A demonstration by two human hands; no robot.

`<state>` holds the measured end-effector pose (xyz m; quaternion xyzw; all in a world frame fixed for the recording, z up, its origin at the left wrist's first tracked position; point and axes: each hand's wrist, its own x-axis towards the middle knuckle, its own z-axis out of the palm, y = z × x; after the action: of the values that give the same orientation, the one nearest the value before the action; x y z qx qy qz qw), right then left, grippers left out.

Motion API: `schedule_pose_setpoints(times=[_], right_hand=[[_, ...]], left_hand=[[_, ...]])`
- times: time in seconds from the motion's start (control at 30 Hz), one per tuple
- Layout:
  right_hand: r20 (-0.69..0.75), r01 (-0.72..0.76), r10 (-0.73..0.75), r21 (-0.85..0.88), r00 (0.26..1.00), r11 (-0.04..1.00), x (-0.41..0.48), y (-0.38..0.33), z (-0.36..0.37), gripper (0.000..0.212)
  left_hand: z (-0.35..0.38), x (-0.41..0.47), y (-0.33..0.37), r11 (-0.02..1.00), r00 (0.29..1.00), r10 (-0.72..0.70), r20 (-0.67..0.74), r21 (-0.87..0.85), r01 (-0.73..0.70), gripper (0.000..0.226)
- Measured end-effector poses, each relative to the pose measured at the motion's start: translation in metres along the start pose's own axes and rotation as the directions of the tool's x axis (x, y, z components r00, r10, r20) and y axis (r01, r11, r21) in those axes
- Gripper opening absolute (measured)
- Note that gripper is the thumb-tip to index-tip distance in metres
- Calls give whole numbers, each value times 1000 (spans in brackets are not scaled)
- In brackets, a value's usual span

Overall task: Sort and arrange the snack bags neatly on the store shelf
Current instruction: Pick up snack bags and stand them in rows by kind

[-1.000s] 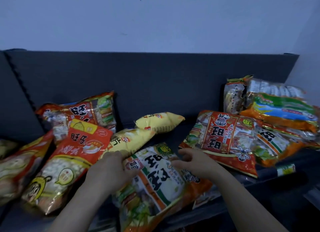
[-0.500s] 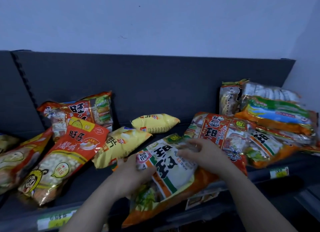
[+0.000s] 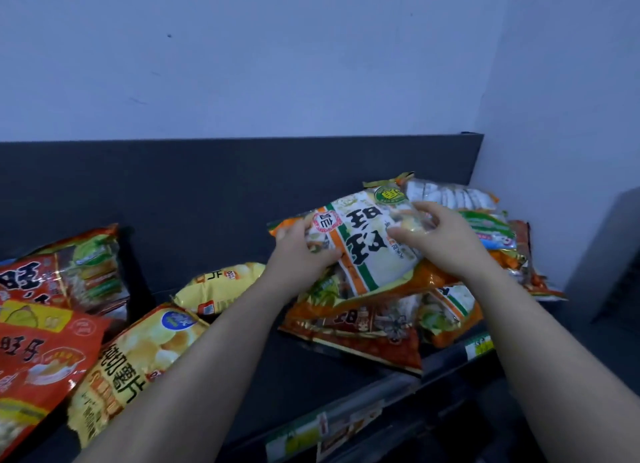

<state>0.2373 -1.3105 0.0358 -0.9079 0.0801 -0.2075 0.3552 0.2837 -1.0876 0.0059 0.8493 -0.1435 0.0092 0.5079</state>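
Your left fingers (image 3: 286, 233) are curled round the left edge of the white-and-orange snack bag (image 3: 367, 258), with the thumb laid on its printed face. Your right fingers (image 3: 427, 209) hook over its upper right part, and the thumb presses the front. Your left hand (image 3: 301, 251) and your right hand (image 3: 448, 243) both grip this 1 bag.

You hold the bag face up and tilted over the right half of the dark shelf (image 3: 277, 376). Its lower end lies over a red-orange bag (image 3: 356, 334) that rests flat near the shelf's front edge. Behind your right hand is a pile against the wall corner, with a green-and-blue bag (image 3: 491, 225) and a clear pack of white pieces (image 3: 450, 196) on top.

To your left, well apart from the held bag, 2 yellow chip bags lie on the shelf: a small one (image 3: 221, 286) near the back panel (image 3: 207, 185) and a larger one (image 3: 138, 362) just in front of it. Further left a red bag (image 3: 38, 355) overlaps another red bag (image 3: 69, 272) that leans on the back panel. Price labels (image 3: 479, 346) sit on the front rail.
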Motion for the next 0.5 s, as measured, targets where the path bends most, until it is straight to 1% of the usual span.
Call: schedule_pose_setpoints(times=[0.07, 0.13, 0.2, 0.23, 0.27, 0.3, 0.33, 0.5], right_hand=[[-61, -11, 8, -59, 998, 998, 20, 10, -2, 82], [-88, -56, 41, -168, 995, 984, 34, 23, 2, 82], [-36, -84, 76, -331, 996, 940, 41, 41, 14, 75], [25, -83, 100, -372, 995, 924, 42, 50, 22, 70], [83, -84, 122, -366, 989, 927, 42, 58, 29, 65], [115, -92, 139, -345, 984, 934, 41, 63, 35, 63], [114, -97, 142, -333, 983, 938, 42, 67, 38, 62], [41, -71, 96, -408, 995, 910, 50, 61, 36, 59]], left_hand=[[12, 25, 7, 999, 999, 50, -2, 12, -50, 78], [28, 45, 3, 996, 995, 52, 82, 71, -58, 82], [47, 60, -10, 982, 974, -25, 223, 187, -18, 86], [56, 65, -18, 972, 958, -75, 277, 236, 8, 87], [64, 68, -25, 964, 945, -112, 306, 263, 29, 87], [69, 70, -29, 964, 940, -129, 315, 264, 44, 87], [72, 71, -33, 967, 940, -132, 314, 251, 52, 87], [67, 76, -38, 980, 960, -86, 266, 197, 33, 85]])
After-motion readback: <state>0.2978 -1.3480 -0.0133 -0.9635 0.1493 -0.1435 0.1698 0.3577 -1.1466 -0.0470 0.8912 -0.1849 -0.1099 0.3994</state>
